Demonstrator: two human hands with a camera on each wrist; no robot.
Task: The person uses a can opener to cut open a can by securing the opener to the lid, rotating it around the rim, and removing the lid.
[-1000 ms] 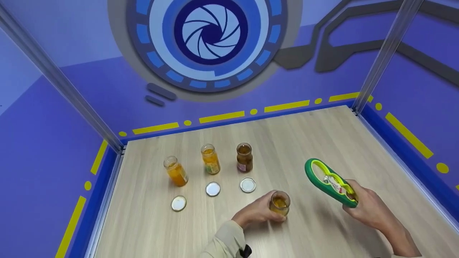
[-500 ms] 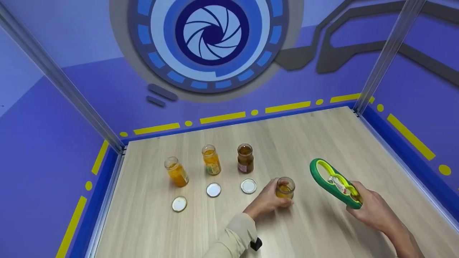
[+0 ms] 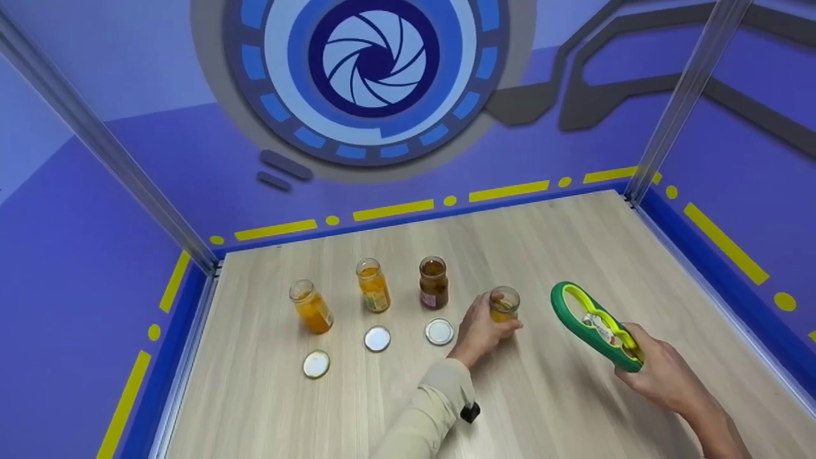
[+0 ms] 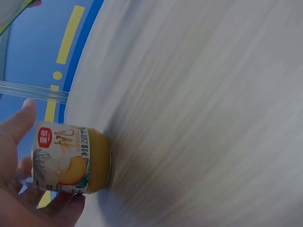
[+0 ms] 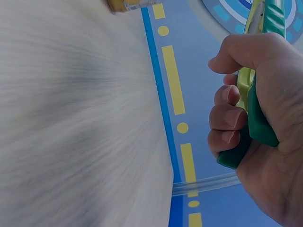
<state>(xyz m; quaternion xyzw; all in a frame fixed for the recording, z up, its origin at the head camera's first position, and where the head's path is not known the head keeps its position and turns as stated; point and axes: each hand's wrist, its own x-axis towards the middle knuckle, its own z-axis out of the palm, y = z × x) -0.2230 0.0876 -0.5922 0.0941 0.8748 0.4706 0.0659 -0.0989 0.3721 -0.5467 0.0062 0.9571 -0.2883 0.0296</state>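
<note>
My left hand (image 3: 482, 329) grips an open glass jar (image 3: 504, 302) to the right of the brown jar, fingers and thumb around its sides. The left wrist view shows the jar's label (image 4: 61, 158) with a peach on it and yellow contents. Its base is at or just above the tabletop; I cannot tell which. On the right, my right hand (image 3: 660, 364) holds a green jar opener (image 3: 581, 335) above the table by its handle end. In the right wrist view, fingers (image 5: 227, 117) curl around the opener's green handles (image 5: 262, 118).
Two open jars with orange contents, one left (image 3: 312, 311) and one middle (image 3: 374, 290), stand beside an open brown jar (image 3: 434, 287). In front lie three lids, the left lid (image 3: 316, 364), middle lid (image 3: 377, 338) and right lid (image 3: 439, 331). Blue walls (image 3: 408, 185) border the wooden table (image 3: 255, 395).
My left hand has carried the jar away from me, toward the back, until it is almost in line with the other jars. The right hand and jar opener have shifted only slightly.
</note>
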